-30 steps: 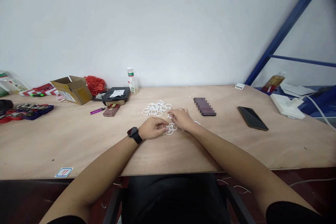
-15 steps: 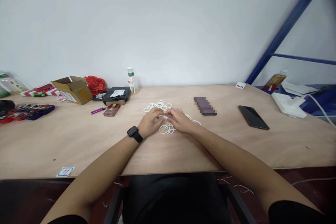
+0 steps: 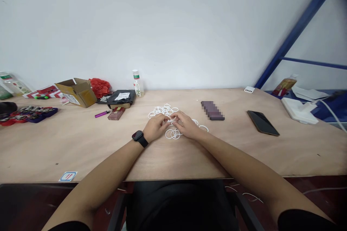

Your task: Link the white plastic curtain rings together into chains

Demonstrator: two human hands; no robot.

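Over the middle of the table, my left hand (image 3: 156, 127) and my right hand (image 3: 186, 125) meet fingertip to fingertip. Both are pinched on a small white plastic ring (image 3: 170, 121), seen only in part between the fingers. Just behind my left hand lies a loose pile of white rings (image 3: 162, 109). Closer to me, several linked or overlapping rings (image 3: 175, 135) rest on the wood beneath my fingers. A couple more white rings (image 3: 204, 126) lie beside my right hand, partly covered by it. A black watch (image 3: 138, 136) is on my left wrist.
Left of the hands are a dark red box (image 3: 116, 113), a purple lighter (image 3: 102, 114), a black package (image 3: 121, 98), an open carton (image 3: 76, 92) and a bottle (image 3: 137, 83). To the right lie a pixelated dark purple object (image 3: 212, 110), a phone (image 3: 262, 122) and a white charger (image 3: 299, 110).
My fingertips have drawn slightly apart, and more of the white ring shows between them. The view has shifted a little; the rings on the table look unmoved.
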